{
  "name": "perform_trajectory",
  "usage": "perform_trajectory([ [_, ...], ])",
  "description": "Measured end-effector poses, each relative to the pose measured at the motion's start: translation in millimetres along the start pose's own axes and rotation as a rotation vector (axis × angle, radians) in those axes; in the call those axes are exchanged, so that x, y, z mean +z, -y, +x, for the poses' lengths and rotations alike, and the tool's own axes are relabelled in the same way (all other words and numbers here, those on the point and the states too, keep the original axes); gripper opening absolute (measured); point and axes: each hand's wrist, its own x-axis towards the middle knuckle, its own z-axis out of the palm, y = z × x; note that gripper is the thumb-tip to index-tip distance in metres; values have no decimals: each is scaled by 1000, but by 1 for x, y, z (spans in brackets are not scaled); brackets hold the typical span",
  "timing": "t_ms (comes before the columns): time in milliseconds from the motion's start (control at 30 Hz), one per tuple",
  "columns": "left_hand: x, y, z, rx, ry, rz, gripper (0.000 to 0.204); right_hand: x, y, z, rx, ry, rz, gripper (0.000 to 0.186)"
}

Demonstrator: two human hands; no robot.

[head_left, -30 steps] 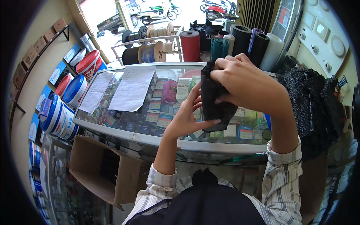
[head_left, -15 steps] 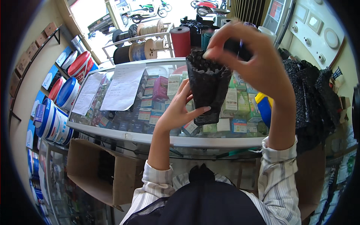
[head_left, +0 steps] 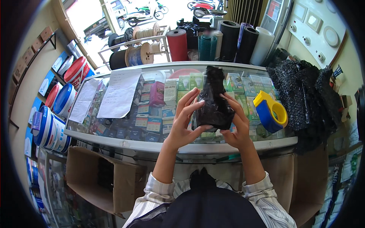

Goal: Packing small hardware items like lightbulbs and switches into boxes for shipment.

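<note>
Both hands are wrapped round a black foam-net bundle [head_left: 213,104], held upright just over the near edge of the glass desk [head_left: 114,137]. Left hand [head_left: 185,123] and right hand [head_left: 237,125] have fingers clamped on its sides, probably to keep it rolled. Yellow-blue tape dispenser [head_left: 270,111] sits right.

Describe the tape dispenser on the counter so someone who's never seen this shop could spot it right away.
Start at the glass display counter that curves across the middle of the view. Follow it to the person's right, past the right hand holding a black plastic bag. There sits the tape dispenser, the only blue and yellow thing on the glass, just left of a heap of black mesh.
</note>
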Motion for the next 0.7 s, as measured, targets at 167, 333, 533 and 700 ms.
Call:
perform_trajectory([
  [167, 7, -3, -5, -48, -54, -90, 69, -5, 3, 11, -37, 113, -31, 64],
  [333, 1, -4, 2, 44, -98, -44, 75, -6, 0, 18, -59, 134, 18, 60],
  [533, -2, -9, 13, 30, -49, 10, 87, -2, 3, 28, -59, 102, 49, 44],
  [700, 0, -16, 15, -57, -83, -20, 86, 4, 8, 32, -23, 40, 65, 38],
])
